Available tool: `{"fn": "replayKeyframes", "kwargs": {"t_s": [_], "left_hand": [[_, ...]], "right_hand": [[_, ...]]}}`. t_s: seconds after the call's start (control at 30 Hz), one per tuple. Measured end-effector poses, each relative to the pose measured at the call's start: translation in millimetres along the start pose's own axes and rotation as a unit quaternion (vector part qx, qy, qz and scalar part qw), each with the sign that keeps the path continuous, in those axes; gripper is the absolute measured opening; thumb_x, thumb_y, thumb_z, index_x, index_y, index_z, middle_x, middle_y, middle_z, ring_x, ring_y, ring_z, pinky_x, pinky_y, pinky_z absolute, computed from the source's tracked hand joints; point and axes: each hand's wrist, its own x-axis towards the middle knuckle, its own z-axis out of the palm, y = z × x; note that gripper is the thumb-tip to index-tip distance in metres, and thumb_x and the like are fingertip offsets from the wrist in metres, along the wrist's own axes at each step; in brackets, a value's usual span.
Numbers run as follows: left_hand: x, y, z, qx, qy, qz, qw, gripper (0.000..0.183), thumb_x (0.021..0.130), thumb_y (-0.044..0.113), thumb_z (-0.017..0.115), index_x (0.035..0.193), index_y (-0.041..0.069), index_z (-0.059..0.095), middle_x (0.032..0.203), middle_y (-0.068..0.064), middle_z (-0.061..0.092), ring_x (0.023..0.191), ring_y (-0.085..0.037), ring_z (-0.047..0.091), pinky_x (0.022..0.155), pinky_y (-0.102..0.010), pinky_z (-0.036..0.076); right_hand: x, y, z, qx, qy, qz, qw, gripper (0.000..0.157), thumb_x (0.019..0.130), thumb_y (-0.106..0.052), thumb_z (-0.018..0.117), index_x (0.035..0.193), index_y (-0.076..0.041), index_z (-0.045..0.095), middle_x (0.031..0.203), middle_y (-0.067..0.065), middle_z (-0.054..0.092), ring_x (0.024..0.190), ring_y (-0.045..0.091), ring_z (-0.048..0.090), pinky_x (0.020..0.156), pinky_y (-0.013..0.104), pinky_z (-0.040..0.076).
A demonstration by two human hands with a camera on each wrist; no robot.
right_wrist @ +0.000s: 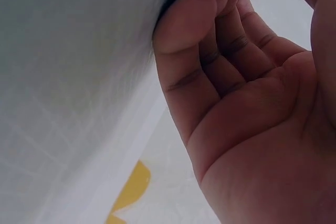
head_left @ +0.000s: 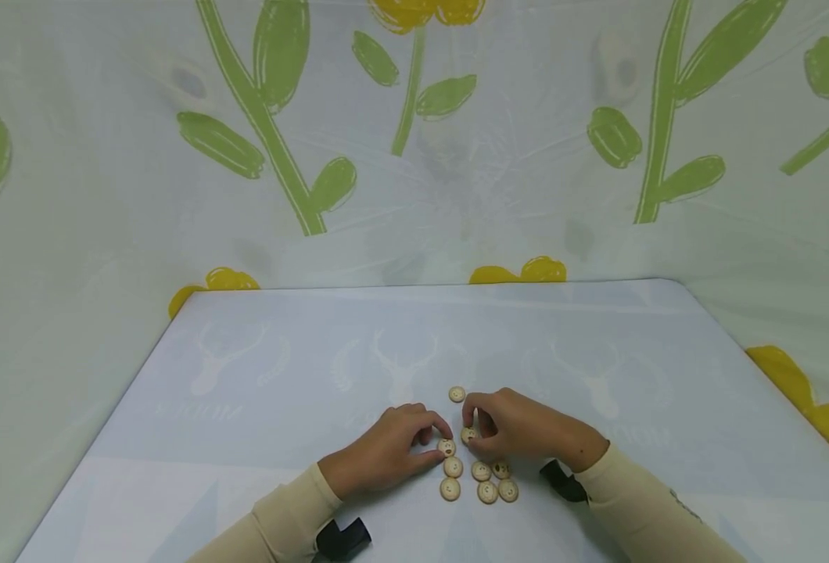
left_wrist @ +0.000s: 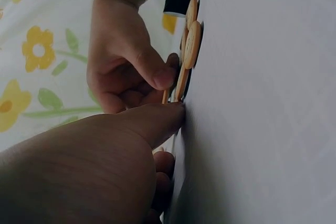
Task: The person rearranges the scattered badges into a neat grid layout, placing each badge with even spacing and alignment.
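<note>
Small round wooden buttons with dark marks lie on the pale table. My left hand (head_left: 389,450) has its thumb and index finger on opposite edges of one wooden button (head_left: 446,447), at the top of a short column. Just to the right, my right hand (head_left: 516,426) pinches another wooden button (head_left: 468,435) between thumb and fingers. Below the left hand's button come a second button (head_left: 453,467) and a third button (head_left: 450,489). In the right wrist view, the curled fingers (right_wrist: 184,72) of the right hand hide what they hold.
A single button (head_left: 457,394) lies beyond the hands. Nearer me, right of the column, sits a cluster with a button (head_left: 487,492) at its front. Black wrist mounts (head_left: 342,539) hang under both sleeves. A flower-patterned curtain (head_left: 414,195) rises behind the table (head_left: 281,352).
</note>
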Motion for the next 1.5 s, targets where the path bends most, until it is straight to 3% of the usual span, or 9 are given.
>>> {"fn": "replayKeyframes", "kwargs": {"t_s": [0.27, 0.5, 1.5], "left_hand": [[-1.0, -3.1, 1.5, 0.0, 0.0, -0.003, 1.0, 0.018, 0.09, 0.022, 0.075, 0.108, 0.023, 0.07, 0.08, 0.01, 0.052, 0.074, -0.002, 0.046, 0.068, -0.017, 0.038], [0.5, -2.9, 1.7, 0.001, 0.004, 0.006, 1.0, 0.018, 0.09, 0.023, 0.075, 0.108, 0.023, 0.07, 0.08, 0.009, 0.051, 0.074, -0.002, 0.045, 0.068, -0.017, 0.038], [0.3, 1.0, -1.3, 0.005, -0.009, -0.016, 0.9998, 0.019, 0.09, 0.025, 0.076, 0.108, 0.023, 0.07, 0.081, 0.011, 0.051, 0.075, -0.001, 0.045, 0.072, -0.02, 0.038]], "right_hand": [[1.7, 1.4, -0.4, -0.009, 0.012, -0.011, 1.0, 0.015, 0.09, -0.018, 0.074, 0.097, -0.017, 0.061, 0.068, -0.012, 0.054, 0.06, -0.001, 0.049, 0.056, 0.019, 0.044], [1.2, 2.1, -3.9, -0.025, 0.018, 0.007, 1.0, 0.016, 0.09, -0.02, 0.075, 0.098, -0.018, 0.061, 0.069, -0.012, 0.054, 0.061, 0.0, 0.049, 0.057, 0.02, 0.043], [1.2, 9.4, -7.0, -0.023, 0.048, 0.017, 0.998, 0.017, 0.09, -0.018, 0.075, 0.097, -0.015, 0.06, 0.071, -0.01, 0.057, 0.062, 0.002, 0.05, 0.059, 0.021, 0.045]]}}
